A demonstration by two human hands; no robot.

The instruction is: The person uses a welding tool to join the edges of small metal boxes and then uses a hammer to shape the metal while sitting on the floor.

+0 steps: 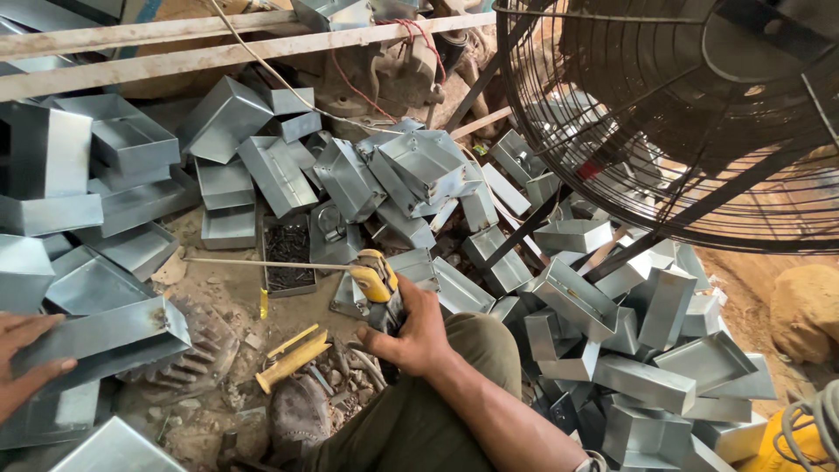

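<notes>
My right hand [412,336] is closed around a yellow-and-black handled tool [376,281] above my knee. A long thin rod [262,263] sticks out of the tool to the left, level over the dirt floor. At the left edge, my left hand [22,363] grips the end of a folded sheet-metal tray [109,336], which is tilted on its side. The rod's tip ends a little above and to the right of that tray, apart from it.
Several shiny sheet-metal boxes [419,166] lie piled all around. A small tray of dark nails [288,253] sits beyond the rod. A yellow-handled tool [293,360] and a toothed metal wheel [197,350] lie on the floor. A large caged fan [682,114] fills the top right.
</notes>
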